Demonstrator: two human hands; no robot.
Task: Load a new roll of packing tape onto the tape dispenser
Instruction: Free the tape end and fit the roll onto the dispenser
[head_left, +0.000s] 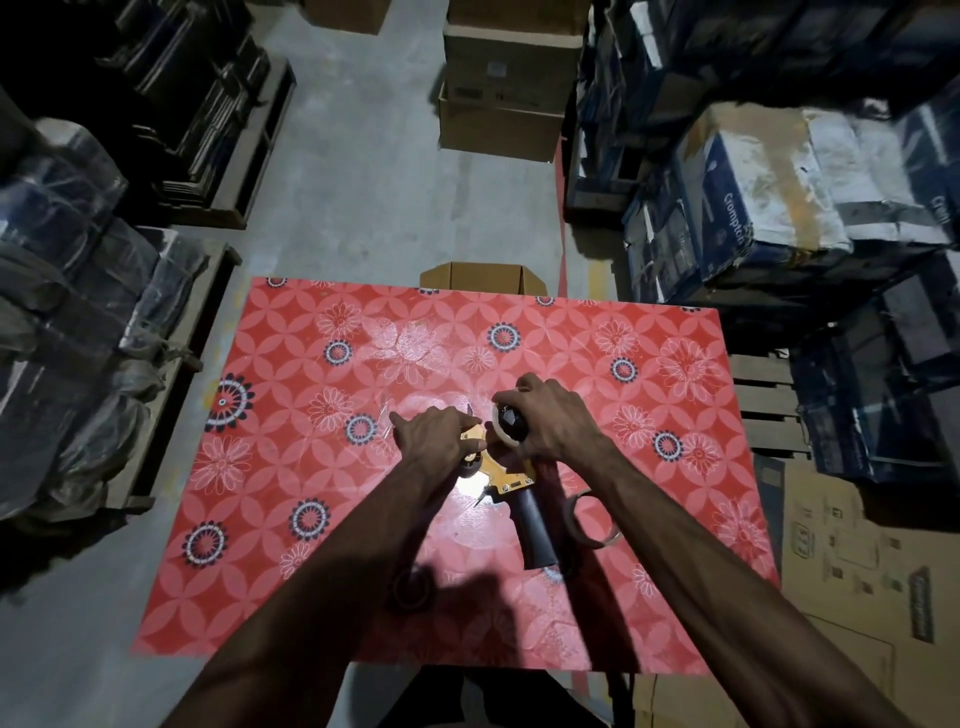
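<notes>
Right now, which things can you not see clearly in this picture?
- Head view: tape roll, mostly hidden under the right hand.
- Dispenser front end, covered by the left hand.
- Whether the roll sits fully on the hub: cannot tell.
- Empty ring, partly behind the right forearm.

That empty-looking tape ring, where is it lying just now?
In the head view the tape ring lies on the red floral table, right of the dispenser's black handle and partly under the right forearm, nearer the person than both hands.
</notes>
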